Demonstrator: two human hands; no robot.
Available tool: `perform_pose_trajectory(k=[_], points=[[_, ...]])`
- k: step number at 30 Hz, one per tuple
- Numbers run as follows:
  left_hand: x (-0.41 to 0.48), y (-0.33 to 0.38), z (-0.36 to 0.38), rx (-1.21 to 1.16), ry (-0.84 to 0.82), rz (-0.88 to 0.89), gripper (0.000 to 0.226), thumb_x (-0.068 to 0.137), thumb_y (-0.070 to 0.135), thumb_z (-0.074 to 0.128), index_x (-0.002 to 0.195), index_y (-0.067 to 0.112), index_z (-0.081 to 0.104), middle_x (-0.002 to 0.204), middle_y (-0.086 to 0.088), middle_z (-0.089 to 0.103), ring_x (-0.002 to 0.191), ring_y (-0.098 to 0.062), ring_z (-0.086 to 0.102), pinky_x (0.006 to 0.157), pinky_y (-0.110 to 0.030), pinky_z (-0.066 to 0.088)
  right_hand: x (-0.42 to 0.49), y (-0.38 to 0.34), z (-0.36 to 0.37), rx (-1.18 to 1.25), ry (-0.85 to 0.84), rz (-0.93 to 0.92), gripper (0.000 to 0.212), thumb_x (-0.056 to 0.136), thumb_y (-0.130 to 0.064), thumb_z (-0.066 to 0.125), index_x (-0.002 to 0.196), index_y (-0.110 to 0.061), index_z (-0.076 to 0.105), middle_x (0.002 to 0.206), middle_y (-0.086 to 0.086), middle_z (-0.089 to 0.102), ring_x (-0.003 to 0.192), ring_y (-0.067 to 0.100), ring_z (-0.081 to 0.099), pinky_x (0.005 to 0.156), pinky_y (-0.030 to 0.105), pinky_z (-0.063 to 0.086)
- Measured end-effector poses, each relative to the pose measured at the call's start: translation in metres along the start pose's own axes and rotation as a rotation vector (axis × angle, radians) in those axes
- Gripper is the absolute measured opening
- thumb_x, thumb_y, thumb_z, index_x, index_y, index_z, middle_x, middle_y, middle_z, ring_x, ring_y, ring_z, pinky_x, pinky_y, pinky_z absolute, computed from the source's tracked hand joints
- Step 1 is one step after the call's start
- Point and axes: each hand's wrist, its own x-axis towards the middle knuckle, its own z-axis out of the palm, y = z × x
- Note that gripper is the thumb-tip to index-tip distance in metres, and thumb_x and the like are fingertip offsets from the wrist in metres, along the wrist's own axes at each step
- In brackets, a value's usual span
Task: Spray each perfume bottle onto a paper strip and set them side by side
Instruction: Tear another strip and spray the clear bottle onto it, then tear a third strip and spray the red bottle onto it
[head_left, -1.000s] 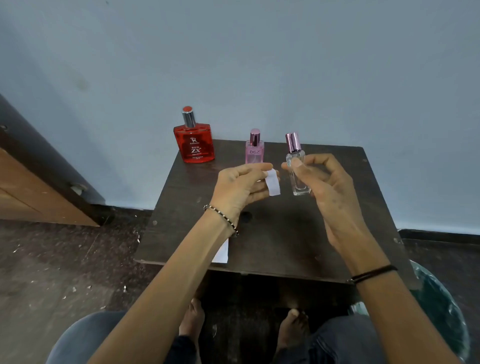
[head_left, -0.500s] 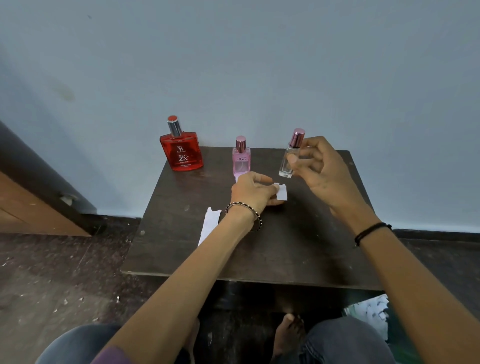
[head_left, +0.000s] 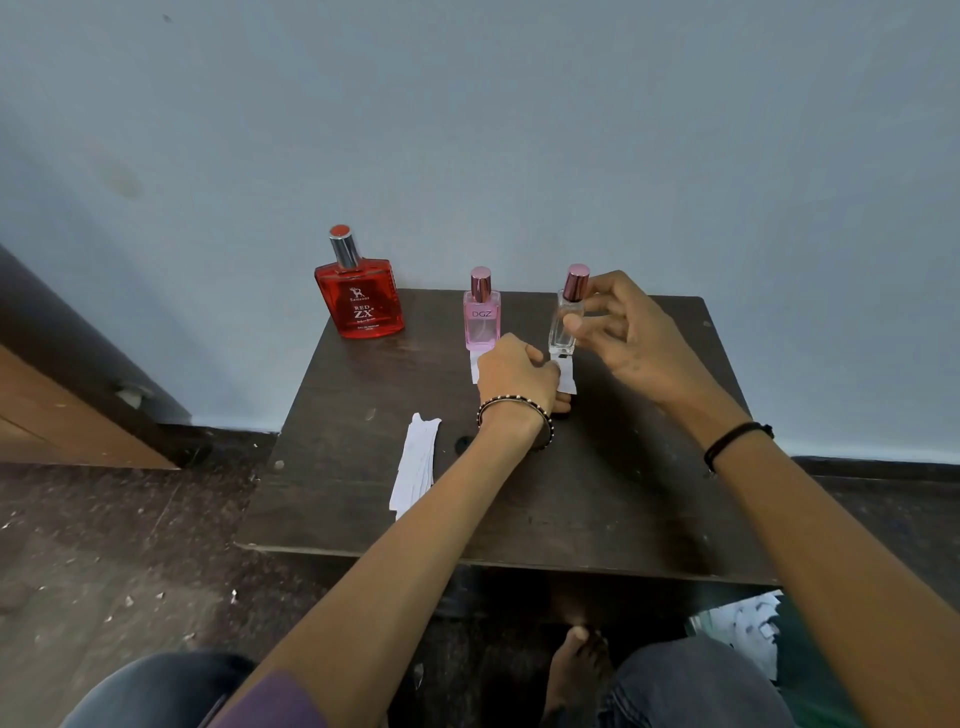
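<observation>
Clear bottle (head_left: 563, 325) lowered onto the table, right hand (head_left: 623, 332) gripping.

red bottle (head_left: 359, 293) — "RED ZX" in white, smaller lines unreadable, pink bottle (head_left: 482, 319) — "DGZ"

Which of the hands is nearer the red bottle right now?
Left. The left hand rests on the table to the right of and in front of the red bottle; the right hand is farther right, at the clear bottle.

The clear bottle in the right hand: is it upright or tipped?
Nearly upright. The clear bottle has its pink cap on top and base low near the table, held by the right hand.
</observation>
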Motion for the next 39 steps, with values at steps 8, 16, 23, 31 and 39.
perform_pose_trajectory(k=[8,16,23,31,39], points=[[0.012,-0.003,0.004,0.111,0.048,0.04,0.036,0.091,0.006,0.065,0.074,0.024,0.039,0.095,-0.022,0.072,0.078,-0.039,0.075,0.074,-0.049,0.063,0.0,0.006,0.005,0.003,-0.002,-0.004,0.035,0.097,-0.033,0.065,0.127,-0.022,0.051,0.124,-0.004,0.067,0.111,0.01,0.068,0.092,0.025,0.048],[0.011,-0.002,0.004,0.075,0.074,0.039,0.031,0.092,0.006,0.062,0.072,0.02,0.042,0.096,-0.019,0.069,0.074,-0.038,0.075,0.069,-0.049,0.064,0.0,0.009,0.006,0.019,0.009,0.006,0.043,0.097,-0.036,0.065,0.134,-0.022,0.048,0.129,-0.007,0.064,0.114,0.007,0.064,0.094,0.023,0.048],[-0.003,0.002,-0.003,0.04,0.039,-0.021,0.002,0.093,0.005,0.055,0.094,0.003,0.056,0.09,-0.022,0.072,0.061,-0.031,0.076,0.06,-0.041,0.065,-0.011,0.014,0.009,0.058,0.049,0.083,0.053,0.093,-0.022,0.073,0.139,-0.014,0.048,0.138,0.001,0.063,0.123,0.01,0.062,0.108,0.028,0.047],[-0.036,0.0,-0.039,0.036,0.019,-0.016,0.011,0.09,0.003,0.058,0.086,0.011,0.051,0.074,-0.017,0.071,0.057,-0.029,0.072,0.058,-0.043,0.064,-0.045,0.003,0.015,-0.012,0.162,0.155,0.044,0.092,-0.021,0.073,0.131,-0.018,0.053,0.122,-0.002,0.069,0.105,0.007,0.067,0.098,0.03,0.054],[-0.056,-0.02,-0.106,0.432,0.217,0.183,0.013,0.086,0.034,0.067,0.08,0.027,0.058,0.076,0.012,0.065,0.085,-0.017,0.065,0.075,-0.033,0.053,-0.082,-0.043,0.061,0.002,0.075,0.086,0.033,0.085,-0.019,0.08,0.113,-0.02,0.063,0.103,-0.008,0.071,0.094,-0.001,0.068,0.08,0.01,0.054]])
